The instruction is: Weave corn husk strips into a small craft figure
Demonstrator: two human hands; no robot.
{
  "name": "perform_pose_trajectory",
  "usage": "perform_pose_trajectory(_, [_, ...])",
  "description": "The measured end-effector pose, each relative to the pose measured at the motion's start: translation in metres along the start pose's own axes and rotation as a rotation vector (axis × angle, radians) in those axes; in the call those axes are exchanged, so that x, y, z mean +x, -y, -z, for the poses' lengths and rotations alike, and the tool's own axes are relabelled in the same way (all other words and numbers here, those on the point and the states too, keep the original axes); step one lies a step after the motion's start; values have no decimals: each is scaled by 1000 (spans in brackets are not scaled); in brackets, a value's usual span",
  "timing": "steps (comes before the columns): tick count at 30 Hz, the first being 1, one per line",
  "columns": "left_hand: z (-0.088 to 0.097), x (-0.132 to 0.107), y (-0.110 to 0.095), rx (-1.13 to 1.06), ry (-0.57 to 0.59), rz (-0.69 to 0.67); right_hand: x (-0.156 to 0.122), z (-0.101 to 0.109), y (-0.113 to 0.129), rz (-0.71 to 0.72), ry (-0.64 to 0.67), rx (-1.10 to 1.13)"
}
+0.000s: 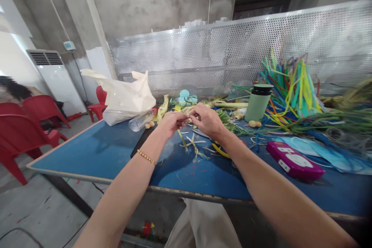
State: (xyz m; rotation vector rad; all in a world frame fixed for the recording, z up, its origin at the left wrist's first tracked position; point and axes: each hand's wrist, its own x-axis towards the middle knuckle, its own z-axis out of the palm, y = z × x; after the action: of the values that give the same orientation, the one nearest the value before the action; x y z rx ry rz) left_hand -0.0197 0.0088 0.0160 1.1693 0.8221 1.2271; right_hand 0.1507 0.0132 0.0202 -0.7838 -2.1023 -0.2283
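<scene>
Over the blue table point(72, 155), left hand point(173, 123) and right hand point(207, 122) meet, fingertips pinched together on a small pale piece point(190, 120); too small to tell what. The piece lies right between the fingertips, off the tabletop. For this close finger work, a light pinch and steady wrists likely serve best, one hand anchoring while the other works. Just below the hands, loose plant strips point(196, 147); beyond left, clear bottle point(142, 121), white bag point(128, 100); right, green tumbler point(258, 104), then purple pack point(293, 161).
</scene>
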Motion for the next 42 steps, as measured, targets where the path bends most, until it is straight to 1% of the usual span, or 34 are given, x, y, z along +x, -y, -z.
perform_pose_trajectory(3, [0,0,0,-6,14,-5,0,-1,0,-32,-15,15])
perform_pose_trajectory(5, [0,1,1,-7,14,-1,0,0,1,-11,-1,-17])
perform_pose_trajectory(8, [0,0,1,-4,-5,22,-1,3,3,52,47,-130])
perform_pose_trajectory(14, [-3,-1,0,-10,-66,64,-2,9,11,146,143,-435])
perform_pose_trajectory(18, [-3,-1,-1,-29,-61,98,0,9,14,186,171,-503])
perform_pose_trajectory(21, [-2,0,-2,-45,-46,116,0,6,14,157,159,-482])
perform_pose_trajectory(25, [-2,0,-3,-76,-19,130,-1,2,9,128,122,-347])
perform_pose_trajectory(29, [-2,-1,-1,-46,-38,90,-1,2,4,108,104,-213])
perform_pose_trajectory(32, [-1,-1,1,-15,-26,50,0,3,5,75,120,-180])
perform_pose_trajectory(37, [0,0,3,16,-8,43,0,3,7,24,138,-163])
perform_pose_trajectory(40, [0,0,3,32,-15,28,0,0,8,-27,92,-89])
perform_pose_trajectory(42, [0,0,3,45,-19,19,1,-2,6,-87,50,-19])
